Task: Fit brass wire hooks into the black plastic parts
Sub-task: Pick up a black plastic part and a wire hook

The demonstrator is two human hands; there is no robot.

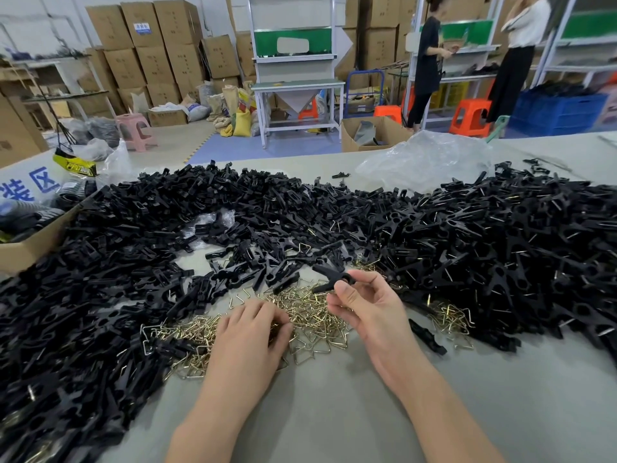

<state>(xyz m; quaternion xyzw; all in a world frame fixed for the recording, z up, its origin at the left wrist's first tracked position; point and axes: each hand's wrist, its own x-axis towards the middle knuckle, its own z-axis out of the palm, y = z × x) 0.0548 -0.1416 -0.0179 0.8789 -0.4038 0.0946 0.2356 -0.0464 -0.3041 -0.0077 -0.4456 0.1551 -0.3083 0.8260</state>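
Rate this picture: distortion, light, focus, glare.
Head view: wide-angle bows the table edge; light soft, even, faint shadow under the left hand; brass hooks and the black plastic part in the right hand look sharp, far cardboard boxes softer; sheen on the plastic bag.

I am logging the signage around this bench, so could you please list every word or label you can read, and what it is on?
"装区": large blue characters on the pale panel at the left edge; the first is partly cut off.
"PRO": on the yellow and black pack; the letters after it are blurred.
Blue label on a stacked carton: too small to read.
Prints on the other cartons: blurred.
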